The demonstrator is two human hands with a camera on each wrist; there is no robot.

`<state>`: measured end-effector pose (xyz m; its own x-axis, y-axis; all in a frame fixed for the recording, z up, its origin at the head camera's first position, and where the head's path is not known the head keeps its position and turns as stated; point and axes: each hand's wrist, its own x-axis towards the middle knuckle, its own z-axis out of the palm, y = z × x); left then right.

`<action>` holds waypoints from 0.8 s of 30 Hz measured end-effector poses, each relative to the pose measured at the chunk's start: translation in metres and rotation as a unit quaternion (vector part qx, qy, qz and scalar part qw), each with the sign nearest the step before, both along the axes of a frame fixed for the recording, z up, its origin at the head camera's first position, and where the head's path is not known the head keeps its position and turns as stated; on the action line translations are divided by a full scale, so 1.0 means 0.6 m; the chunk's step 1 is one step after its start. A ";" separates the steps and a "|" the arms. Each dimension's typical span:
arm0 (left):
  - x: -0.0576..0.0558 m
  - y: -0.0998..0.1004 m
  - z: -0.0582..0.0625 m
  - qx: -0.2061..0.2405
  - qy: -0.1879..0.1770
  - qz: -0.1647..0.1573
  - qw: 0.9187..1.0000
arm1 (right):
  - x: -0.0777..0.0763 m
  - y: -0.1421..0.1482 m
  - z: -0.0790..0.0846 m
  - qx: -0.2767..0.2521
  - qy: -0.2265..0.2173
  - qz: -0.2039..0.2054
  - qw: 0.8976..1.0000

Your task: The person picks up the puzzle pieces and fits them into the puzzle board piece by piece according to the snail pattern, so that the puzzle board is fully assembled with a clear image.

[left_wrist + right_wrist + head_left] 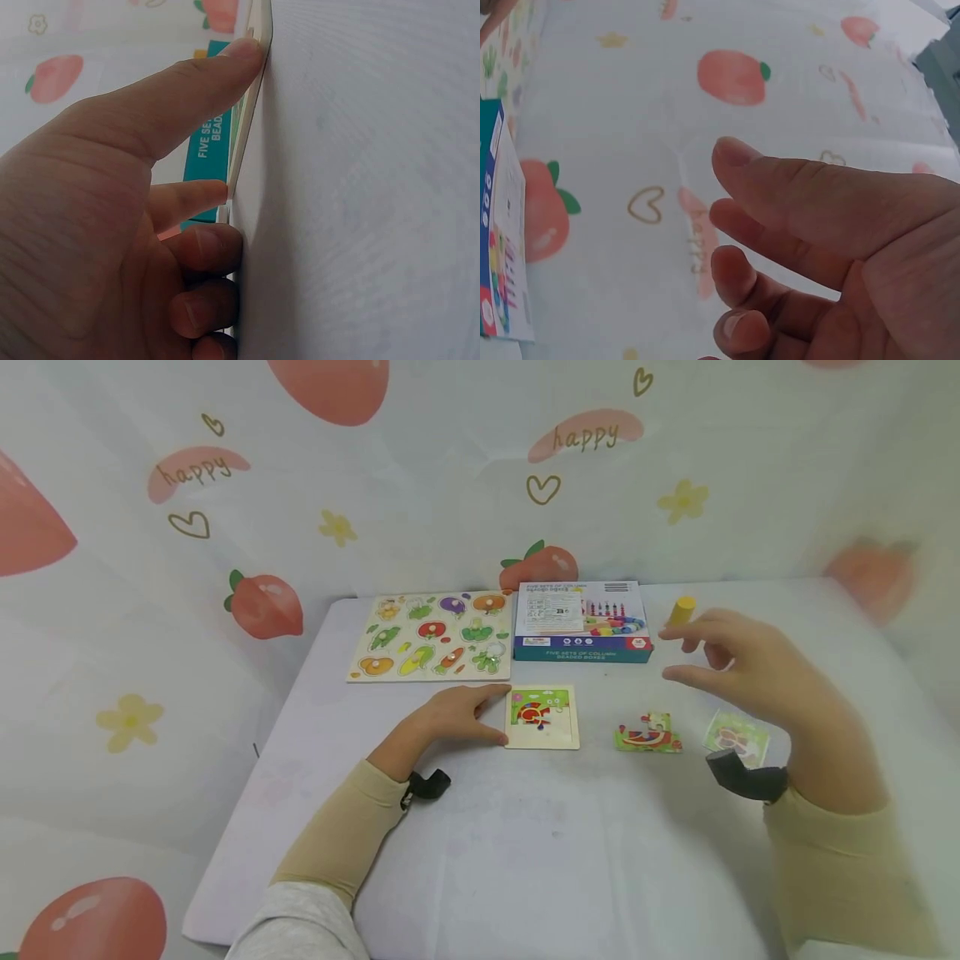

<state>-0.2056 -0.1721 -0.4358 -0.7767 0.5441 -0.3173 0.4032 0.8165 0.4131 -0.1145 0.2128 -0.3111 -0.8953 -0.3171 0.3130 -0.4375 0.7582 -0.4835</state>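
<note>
My left hand (453, 714) touches the left edge of a small wooden puzzle tray (542, 739), its index finger at the upper corner and its thumb at the lower one. In the left wrist view the tray's edge (251, 112) meets the thumb tip. Part of a red and green picture lies in the tray. Loose puzzle pieces (648, 735) sit to its right, bunched together. Above the table my right hand (738, 664) hangs with fingers and thumb apart, holding nothing. A picture card (742, 731) lies below it, partly covered by the wrist camera.
Behind the tray lies a vegetable puzzle board (430, 639). A teal and white bead box (581, 647) sits beside it. One yellow cylinder (682, 610) shows just beyond the right fingertips. A fruit-printed cloth (450, 485) hangs behind the table.
</note>
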 end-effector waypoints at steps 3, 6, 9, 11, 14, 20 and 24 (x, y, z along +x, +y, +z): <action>0.001 0.000 -0.001 0.004 0.001 -0.001 1.000 | -0.002 0.019 -0.001 0.002 -0.022 -0.023 0.999; 0.002 0.001 -0.001 0.006 0.001 0.000 1.000 | -0.006 0.038 -0.004 -0.003 -0.058 -0.047 0.997; 0.002 0.001 -0.001 0.003 0.002 0.002 1.000 | -0.013 0.054 -0.010 -0.007 -0.095 -0.064 0.993; 0.002 0.001 -0.002 0.003 0.001 0.004 1.000 | -0.020 0.063 -0.016 -0.002 -0.116 -0.069 0.991; 0.002 0.000 -0.002 0.004 0.000 0.007 1.000 | -0.031 0.074 -0.025 0.012 -0.145 -0.065 0.987; 0.001 -0.001 -0.003 0.008 0.006 0.001 1.000 | -0.049 0.089 -0.043 0.029 -0.214 -0.048 0.975; 0.000 -0.002 -0.004 0.006 0.008 -0.001 1.000 | -0.062 0.096 -0.064 0.024 -0.249 -0.031 0.968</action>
